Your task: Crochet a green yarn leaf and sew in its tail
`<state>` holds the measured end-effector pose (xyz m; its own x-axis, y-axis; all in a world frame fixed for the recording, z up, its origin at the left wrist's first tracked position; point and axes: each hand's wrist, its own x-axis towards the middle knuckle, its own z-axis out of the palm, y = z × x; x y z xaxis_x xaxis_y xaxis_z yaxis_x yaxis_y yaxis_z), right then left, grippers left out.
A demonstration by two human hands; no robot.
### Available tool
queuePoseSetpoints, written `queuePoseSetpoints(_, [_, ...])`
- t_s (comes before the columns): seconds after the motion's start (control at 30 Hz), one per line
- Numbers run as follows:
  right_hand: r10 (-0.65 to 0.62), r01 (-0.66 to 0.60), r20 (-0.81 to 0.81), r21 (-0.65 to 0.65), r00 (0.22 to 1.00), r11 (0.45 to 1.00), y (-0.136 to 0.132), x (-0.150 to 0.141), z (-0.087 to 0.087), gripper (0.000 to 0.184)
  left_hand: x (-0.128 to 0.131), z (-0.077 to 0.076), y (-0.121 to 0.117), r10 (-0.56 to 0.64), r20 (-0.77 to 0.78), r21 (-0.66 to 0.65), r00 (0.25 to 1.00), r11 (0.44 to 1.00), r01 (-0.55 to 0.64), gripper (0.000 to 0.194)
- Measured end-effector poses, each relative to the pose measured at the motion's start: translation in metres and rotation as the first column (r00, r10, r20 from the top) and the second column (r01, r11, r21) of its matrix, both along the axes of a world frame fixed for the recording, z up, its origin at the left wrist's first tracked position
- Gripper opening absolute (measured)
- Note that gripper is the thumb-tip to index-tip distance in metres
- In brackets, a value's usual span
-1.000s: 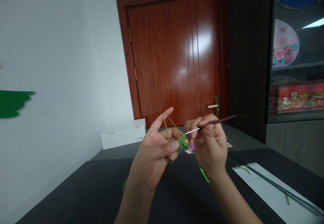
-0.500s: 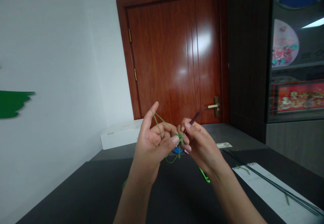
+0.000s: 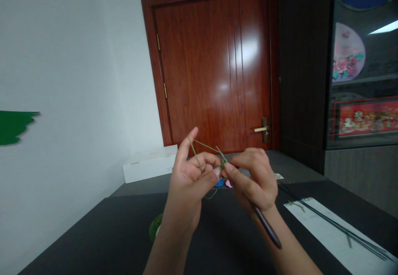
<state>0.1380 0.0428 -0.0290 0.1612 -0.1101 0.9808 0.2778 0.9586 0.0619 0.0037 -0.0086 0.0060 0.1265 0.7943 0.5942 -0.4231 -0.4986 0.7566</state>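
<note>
My left hand pinches a small piece of green crochet work between thumb and fingers. Its index finger points up, with green yarn looped round it and stretched across to the hook. In my right hand is a crochet hook with a dark handle, which sticks out below the palm toward the wrist. The hook's thin metal tip points up and left at the green work, touching the yarn. A loose strand of yarn hangs below the fingers. Behind my left forearm, a ball of green yarn is partly hidden.
On the dark table a white box stands at the back left. Blue yarn and a pink piece lie behind my hands. To the right, dark green stems cross a white notepad.
My right hand has turned over, so the hook's handle swings from pointing up to pointing down. The hook tip now shows above the work. The left hand has barely moved.
</note>
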Motion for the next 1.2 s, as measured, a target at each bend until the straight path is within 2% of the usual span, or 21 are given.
queuePoseSetpoints(0.03, [-0.018,0.018,-0.008,0.067,1.0,0.998,0.001,-0.001,-0.002,0.024,0.0,0.0,0.001,-0.082,0.016,-0.062,0.997,0.995,0.082,0.093])
queuePoseSetpoints(0.07, [0.033,-0.03,-0.02,0.112,0.999,0.993,0.003,-0.003,-0.003,0.024,-0.001,-0.001,0.002,-0.156,0.036,-0.121,0.987,0.98,0.159,0.09])
queuePoseSetpoints(0.1, [0.149,-0.142,-0.052,0.111,0.988,0.984,0.004,-0.007,-0.003,0.018,-0.002,-0.001,0.004,-0.211,0.053,-0.162,0.976,0.963,0.217,0.089])
queuePoseSetpoints(0.13, [0.298,-0.295,-0.111,0.044,0.948,0.955,0.004,-0.011,-0.003,0.009,-0.003,-0.001,0.005,-0.253,0.063,-0.187,0.965,0.947,0.261,0.089])
queuePoseSetpoints(0.17, [0.424,-0.436,-0.18,-0.033,0.888,0.899,0.004,-0.014,-0.001,0.002,-0.004,-0.001,0.007,-0.278,0.071,-0.192,0.958,0.939,0.287,0.09])
queuePoseSetpoints(0.23, [0.592,-0.644,-0.29,-0.135,0.752,0.753,0.002,-0.019,0.002,0.01,-0.007,0.0,0.009,-0.302,0.071,-0.174,0.951,0.935,0.31,0.092])
queuePoseSetpoints(0.33, [0.717,-0.802,-0.364,-0.194,0.594,0.565,-0.001,-0.018,0.007,0.016,-0.01,0.001,0.01,-0.33,0.043,-0.132,0.943,0.934,0.333,0.092])
queuePoseSetpoints(0.47, [0.803,-0.905,-0.422,-0.268,0.42,0.332,-0.003,-0.01,0.01,0.021,-0.012,0.0,0.01,-0.351,0.016,-0.106,0.936,0.93,0.351,0.087])
queuePoseSetpoints(0.6, [0.825,-0.887,-0.469,-0.455,0.316,0.081,-0.003,-0.006,0.012,0.026,-0.012,-0.002,0.011,-0.186,-0.008,-0.031,0.983,0.982,0.185,0.08])
queuePoseSetpoints(0.67, [0.827,-0.844,-0.476,-0.537,0.299,-0.004,-0.003,-0.005,0.011,0.027,-0.011,-0.004,0.012,-0.113,-0.017,0.011,0.993,0.994,0.113,0.084])
queuePoseSetpoints(0.73, [0.827,-0.825,-0.48,-0.565,0.292,-0.036,-0.003,-0.005,0.008,0.027,-0.01,-0.005,0.014,-0.094,-0.026,0.043,0.995,0.995,0.095,0.092])
queuePoseSetpoints(0.8, [0.825,-0.824,-0.473,-0.566,0.308,-0.017,-0.002,-0.006,0.007,0.026,-0.009,-0.005,0.014,-0.084,-0.026,0.065,0.996,0.994,0.086,0.1])
queuePoseSetpoints(0.87, [0.825,-0.83,-0.438,-0.554,0.357,0.065,0.0,-0.006,0.007,0.025,-0.007,-0.004,0.012,-0.06,-0.024,0.078,0.998,0.995,0.062,0.105])
queuePoseSetpoints(0.9, [0.82,-0.828,-0.404,-0.542,0.405,0.142,0.001,-0.006,0.008,0.023,-0.005,-0.003,0.01,-0.039,-0.022,0.083,0.999,0.996,0.041,0.105])
queuePoseSetpoints(0.93, [0.801,-0.813,-0.358,-0.525,0.48,0.253,0.001,-0.006,0.008,0.021,-0.004,-0.001,0.008,-0.009,-0.02,0.087,1.0,0.996,0.011,0.105])
queuePoseSetpoints(1.0, [0.672,-0.682,-0.215,-0.453,0.708,0.574,0.001,-0.005,0.009,0.015,-0.002,0.001,0.004,0.061,-0.009,0.092,0.998,0.994,-0.06,0.105])
queuePoseSetpoints(1.03, [0.542,-0.544,-0.124,-0.384,0.831,0.746,0.0,-0.005,0.009,0.012,-0.001,0.001,0.003,0.085,-0.001,0.093,0.996,0.992,-0.085,0.107])
queuePoseSetpoints(1.07, [0.378,-0.375,-0.047,-0.291,0.925,0.88,-0.001,-0.005,0.008,0.011,-0.001,0.002,0.002,0.091,0.011,0.089,0.996,0.992,-0.091,0.109])
queuePoseSetpoints(1.1, [0.212,-0.208,-0.002,-0.19,0.977,0.959,-0.002,-0.005,0.005,0.014,-0.001,0.001,0.001,0.072,0.025,0.073,0.997,0.995,-0.073,0.109])
queuePoseSetpoints(1.13, [0.077,-0.075,0.01,-0.096,0.997,0.993,-0.003,-0.006,0.003,0.02,-0.001,0.001,0.002,0.027,0.037,0.036,0.999,0.999,-0.029,0.108])
queuePoseSetpoints(1.2, [-0.052,0.053,-0.03,0.036,0.998,0.998,-0.005,-0.009,-0.003,0.032,-0.002,0.0,0.003,-0.098,0.062,-0.078,0.993,0.992,0.102,0.101])
